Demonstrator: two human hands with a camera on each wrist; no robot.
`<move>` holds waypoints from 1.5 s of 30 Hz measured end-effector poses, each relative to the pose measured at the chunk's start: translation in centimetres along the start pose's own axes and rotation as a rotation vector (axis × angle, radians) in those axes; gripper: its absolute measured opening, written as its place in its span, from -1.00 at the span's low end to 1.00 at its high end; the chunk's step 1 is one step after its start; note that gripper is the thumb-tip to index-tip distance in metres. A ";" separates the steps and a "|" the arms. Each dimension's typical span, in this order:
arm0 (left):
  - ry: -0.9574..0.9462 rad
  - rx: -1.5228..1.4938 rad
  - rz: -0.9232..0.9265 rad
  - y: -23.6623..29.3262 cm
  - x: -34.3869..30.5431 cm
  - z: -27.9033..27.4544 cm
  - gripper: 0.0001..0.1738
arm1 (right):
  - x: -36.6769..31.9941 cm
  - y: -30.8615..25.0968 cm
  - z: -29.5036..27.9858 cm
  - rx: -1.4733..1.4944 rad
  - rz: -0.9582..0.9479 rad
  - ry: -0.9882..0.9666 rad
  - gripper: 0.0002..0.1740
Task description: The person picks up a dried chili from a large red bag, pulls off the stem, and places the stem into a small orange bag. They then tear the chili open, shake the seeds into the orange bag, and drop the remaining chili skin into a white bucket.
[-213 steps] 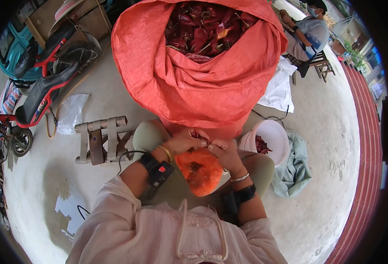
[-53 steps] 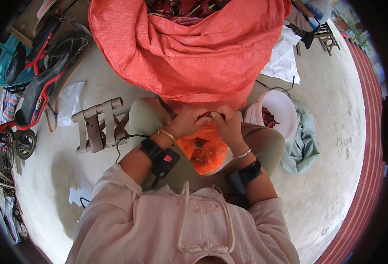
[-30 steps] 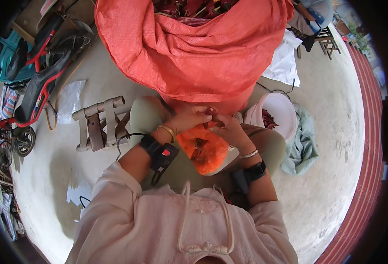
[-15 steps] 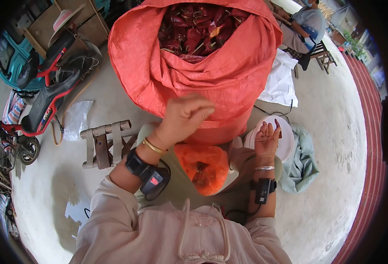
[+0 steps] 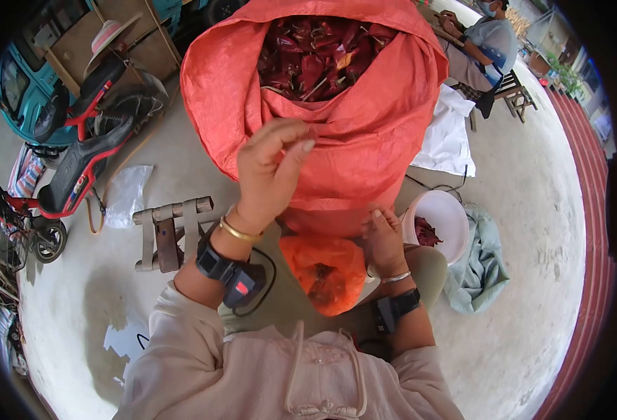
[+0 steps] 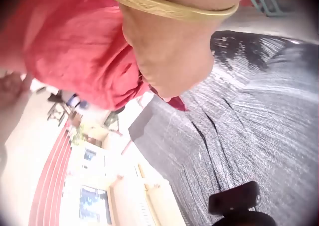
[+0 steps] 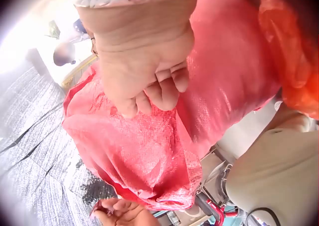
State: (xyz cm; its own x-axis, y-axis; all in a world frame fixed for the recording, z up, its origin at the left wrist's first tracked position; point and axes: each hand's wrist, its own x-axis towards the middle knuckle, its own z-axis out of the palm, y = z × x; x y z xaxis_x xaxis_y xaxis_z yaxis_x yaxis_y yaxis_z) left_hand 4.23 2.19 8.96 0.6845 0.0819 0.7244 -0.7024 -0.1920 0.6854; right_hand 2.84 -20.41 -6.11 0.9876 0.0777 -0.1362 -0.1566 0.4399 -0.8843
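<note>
My left hand point(image 5: 270, 171) is raised in front of the large red sack point(image 5: 322, 168), which holds many dark red dried peppers point(image 5: 312, 66). Its fingers are bent towards the thumb; a red pepper point(image 6: 178, 104) sticks out beneath them in the left wrist view, and a dark red piece shows at the fingertips in the right wrist view. My right hand point(image 5: 384, 241) is beside the orange bag point(image 5: 343, 280), fingers loosely bent, and its palm point(image 7: 134, 74) shows nothing held. Dark bits lie in the orange bag.
Right of my knee stands a white bucket point(image 5: 452, 224) with a few red peppers point(image 5: 426, 232), beside a grey-green cloth bag point(image 5: 476, 273). A folding stool point(image 5: 167, 245) and a red-black scooter point(image 5: 77, 175) are at left. A seated person point(image 5: 487, 45) is at upper right.
My left hand has risen slightly and moved left. My right hand has come left from the bucket to near the orange bag, and the red pepper at its fingers is gone from it.
</note>
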 end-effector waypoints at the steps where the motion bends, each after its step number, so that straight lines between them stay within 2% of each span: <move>1: -0.003 -0.273 -0.154 0.4 -1.6 0.6 -0.88 | -0.2 -0.2 0.3 -0.043 0.005 -0.019 -0.78; 3: -0.035 -0.618 -0.634 0.2 -4.5 1.7 -0.91 | -0.4 -0.5 1.0 -0.059 -0.016 -0.073 -0.76; 6: -0.010 -0.972 -1.195 -2.3 -7.9 3.0 -0.86 | -1.2 -0.6 1.9 -0.110 -0.058 -0.142 -0.74; 9: -0.039 -0.983 -1.318 -3.4 -9.2 4.1 -0.84 | -1.0 -0.2 1.9 -0.053 -0.051 -0.168 -0.73; 12: -0.189 -0.575 -1.157 -4.3 -9.7 5.1 -0.80 | -1.1 -0.6 2.1 -0.082 -0.093 -0.186 -0.75; 15: -0.350 -0.362 -0.870 -5.7 -11.3 6.2 -0.74 | -1.3 -0.2 2.5 -0.186 -0.109 -0.147 -0.79; 18: -0.457 -0.308 -0.922 -6.3 -11.5 6.5 -0.70 | -1.0 -0.4 1.2 -0.178 -0.045 -0.074 -0.84; 19: -0.460 -0.237 -0.884 -6.2 -11.3 6.5 -0.72 | -0.8 -0.7 0.6 -0.154 -0.017 -0.052 -0.86; 21: -0.461 -0.093 -0.803 -5.7 -10.9 6.3 -0.74 | -0.1 -1.3 -0.8 0.104 -0.068 0.100 -0.87; 25: -0.511 -0.121 -0.805 -4.5 -9.5 5.3 -0.74 | 1.4 -4.2 -4.5 0.656 -0.259 0.469 -0.85; 28: -0.518 -0.122 -0.730 -3.1 -8.3 4.9 -0.76 | 1.9 -3.6 -6.2 0.588 -0.047 0.647 -0.83; 30: -0.505 -0.141 -0.707 -2.0 -7.1 4.3 -0.79 | 1.9 -2.5 -5.8 0.490 0.027 0.433 -0.83; 31: -0.449 -0.126 -0.629 -1.2 -6.2 3.8 -0.80 | 1.7 -1.9 -5.0 0.443 0.071 0.319 -0.83; 32: -0.393 -0.106 -0.552 -0.5 -5.0 3.3 -0.81 | 1.4 -1.5 -4.1 0.390 0.106 0.285 -0.82; 35: -0.188 0.044 -0.264 0.3 -0.4 1.3 -0.85 | 1.3 -0.5 -2.3 0.333 0.181 0.259 -0.90; 37: -0.040 0.338 -0.067 -0.1 3.1 -0.2 -0.87 | 1.4 -0.2 -1.9 0.331 0.191 0.229 -0.91; 39: -0.020 0.546 0.015 -1.4 6.2 -1.5 -0.87 | 1.4 0.0 -1.8 0.310 0.184 0.208 -0.92; 42: -0.100 0.929 0.240 -3.8 9.5 -2.8 -0.83 | 1.3 -0.2 -1.4 0.274 0.207 0.229 -0.93; 45: -0.192 1.096 0.050 -5.7 10.9 -2.7 -0.74 | 1.4 0.0 -1.6 0.289 0.194 0.228 -0.93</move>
State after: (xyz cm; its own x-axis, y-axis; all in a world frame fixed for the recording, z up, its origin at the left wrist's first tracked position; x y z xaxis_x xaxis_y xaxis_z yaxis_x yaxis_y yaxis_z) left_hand 15.10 6.83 13.15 0.7456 -0.0842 0.6610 -0.2421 -0.9584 0.1510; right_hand 4.25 -21.76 -7.06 0.9113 -0.0022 -0.4118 -0.3037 0.6719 -0.6756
